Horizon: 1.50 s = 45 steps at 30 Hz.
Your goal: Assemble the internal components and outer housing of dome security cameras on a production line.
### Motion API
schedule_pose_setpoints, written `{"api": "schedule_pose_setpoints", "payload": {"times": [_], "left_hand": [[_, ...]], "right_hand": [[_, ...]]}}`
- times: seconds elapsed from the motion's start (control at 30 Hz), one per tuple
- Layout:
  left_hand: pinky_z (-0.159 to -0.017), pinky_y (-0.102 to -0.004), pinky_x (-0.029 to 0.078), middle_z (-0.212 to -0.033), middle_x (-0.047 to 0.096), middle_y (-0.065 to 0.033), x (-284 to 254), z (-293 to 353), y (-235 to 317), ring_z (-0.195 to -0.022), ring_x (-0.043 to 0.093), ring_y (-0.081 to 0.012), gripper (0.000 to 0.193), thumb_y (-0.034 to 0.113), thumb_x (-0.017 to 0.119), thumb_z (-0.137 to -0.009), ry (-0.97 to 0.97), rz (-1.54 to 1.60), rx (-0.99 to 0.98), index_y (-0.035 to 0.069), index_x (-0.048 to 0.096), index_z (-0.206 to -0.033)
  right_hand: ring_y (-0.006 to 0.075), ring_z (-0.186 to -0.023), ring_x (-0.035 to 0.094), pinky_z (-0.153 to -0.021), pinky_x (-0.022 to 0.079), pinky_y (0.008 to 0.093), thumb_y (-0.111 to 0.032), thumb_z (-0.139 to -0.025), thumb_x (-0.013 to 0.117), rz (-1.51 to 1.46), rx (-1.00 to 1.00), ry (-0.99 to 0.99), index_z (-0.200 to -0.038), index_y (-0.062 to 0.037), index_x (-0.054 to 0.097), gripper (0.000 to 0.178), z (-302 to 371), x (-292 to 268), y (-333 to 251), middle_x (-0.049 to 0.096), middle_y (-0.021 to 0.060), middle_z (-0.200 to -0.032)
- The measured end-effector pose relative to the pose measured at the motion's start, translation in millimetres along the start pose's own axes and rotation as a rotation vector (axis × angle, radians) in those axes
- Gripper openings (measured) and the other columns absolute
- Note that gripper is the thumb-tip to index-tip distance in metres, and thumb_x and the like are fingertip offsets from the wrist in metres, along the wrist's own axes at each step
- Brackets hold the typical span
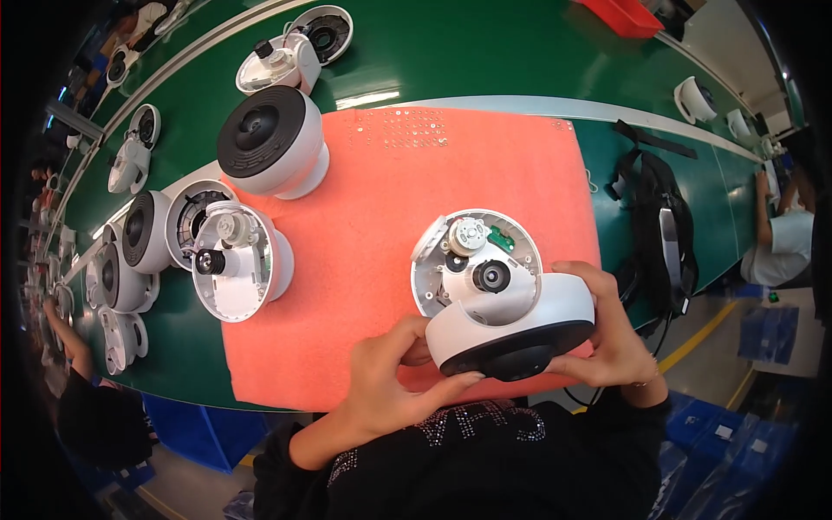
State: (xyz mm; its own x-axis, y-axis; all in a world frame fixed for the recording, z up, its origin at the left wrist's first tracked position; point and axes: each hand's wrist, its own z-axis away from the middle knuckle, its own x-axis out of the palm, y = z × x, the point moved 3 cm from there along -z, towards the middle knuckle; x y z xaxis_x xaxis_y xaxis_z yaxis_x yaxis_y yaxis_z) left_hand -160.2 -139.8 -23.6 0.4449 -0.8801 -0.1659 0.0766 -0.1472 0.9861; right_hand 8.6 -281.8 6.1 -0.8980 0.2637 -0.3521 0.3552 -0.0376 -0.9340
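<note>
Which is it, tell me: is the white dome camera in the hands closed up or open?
Open: the dome camera shows its lens, motor and green board, held by left hand and right hand.

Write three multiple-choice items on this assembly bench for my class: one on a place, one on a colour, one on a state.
1. Where does the open camera unit by the hands rest?
A. on the mat
B. on the bare belt
C. in a blue bin

2. What colour is the mat?
A. grey
B. orange-pink
C. yellow

3. How is the white dome cover held?
A. by the left hand only
B. lying untouched
C. by both hands

Answers:
1 A, the mat shows all round the unit.
2 B, it stands out from the green belt.
3 C, the left hand and right hand grip its two sides.
</note>
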Motion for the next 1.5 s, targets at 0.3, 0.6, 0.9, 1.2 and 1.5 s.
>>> {"api": "schedule_pose_setpoints", "payload": {"times": [0.3, 0.6, 0.9, 1.2, 1.5], "left_hand": [[-0.064, -0.0286, 0.055, -0.073, 0.066, -0.0135, -13.7, -18.7, 12.3, -0.069, 0.067, -0.0204, 0.040, 0.017, 0.079, -0.064, 0.024, -0.136, -0.021, -0.002, 0.054, -0.089], [-0.050, -0.0276, 0.051, -0.057, 0.062, -0.0114, -18.9, -26.2, 14.1, -0.050, 0.063, -0.0175, 0.031, 0.020, 0.079, -0.064, 0.013, -0.171, -0.185, -0.003, 0.058, -0.067], [-0.039, -0.0236, 0.036, -0.045, 0.053, -0.0081, -30.0, -44.1, 17.1, -0.037, 0.051, -0.0125, 0.034, 0.025, 0.075, -0.065, -0.075, -0.443, -0.213, -0.002, 0.056, -0.056], [-0.046, -0.0336, 0.042, -0.049, 0.053, -0.0135, -29.2, -47.8, 22.1, -0.043, 0.054, -0.0257, 0.041, 0.034, 0.070, -0.071, -0.179, -0.490, -0.276, -0.004, 0.058, -0.060], [-0.045, -0.0335, 0.041, -0.048, 0.052, -0.0140, -27.9, -46.2, 23.5, -0.042, 0.052, -0.0259, 0.042, 0.034, 0.071, -0.071, -0.133, -0.470, -0.273, -0.005, 0.059, -0.060]], "right_hand": [[0.0277, -0.110, 0.051, -0.083, 0.051, 0.0352, -0.005, -0.065, 0.075, -0.035, 0.043, -0.393, -0.134, -0.0053, 0.022, 0.087, -51.0, -20.5, -3.8, 0.041, 0.0135, -0.127], [0.0152, -0.104, 0.052, -0.077, 0.050, 0.0276, -0.008, -0.075, 0.068, -0.267, 0.315, -0.479, -0.131, -0.0061, 0.028, 0.069, -70.7, -21.9, 13.5, 0.050, 0.0088, -0.115], [0.0204, -0.052, 0.051, -0.051, 0.038, 0.0324, -0.029, -0.086, 0.055, 0.426, 0.054, -0.101, -0.075, 0.0000, 0.055, 0.031, -94.7, -14.9, 14.7, 0.051, 0.0120, -0.056], [0.0303, -0.054, 0.050, -0.052, 0.039, 0.0361, -0.030, -0.088, 0.048, 0.376, -0.036, -0.227, -0.068, 0.0004, 0.052, 0.037, -107.6, -17.4, 28.1, 0.050, 0.0162, -0.058], [0.0323, -0.057, 0.052, -0.053, 0.038, 0.0402, -0.029, -0.088, 0.046, 0.520, -0.137, -0.285, -0.069, -0.0011, 0.053, 0.035, -110.8, -17.5, 28.0, 0.051, 0.0157, -0.059]]}}
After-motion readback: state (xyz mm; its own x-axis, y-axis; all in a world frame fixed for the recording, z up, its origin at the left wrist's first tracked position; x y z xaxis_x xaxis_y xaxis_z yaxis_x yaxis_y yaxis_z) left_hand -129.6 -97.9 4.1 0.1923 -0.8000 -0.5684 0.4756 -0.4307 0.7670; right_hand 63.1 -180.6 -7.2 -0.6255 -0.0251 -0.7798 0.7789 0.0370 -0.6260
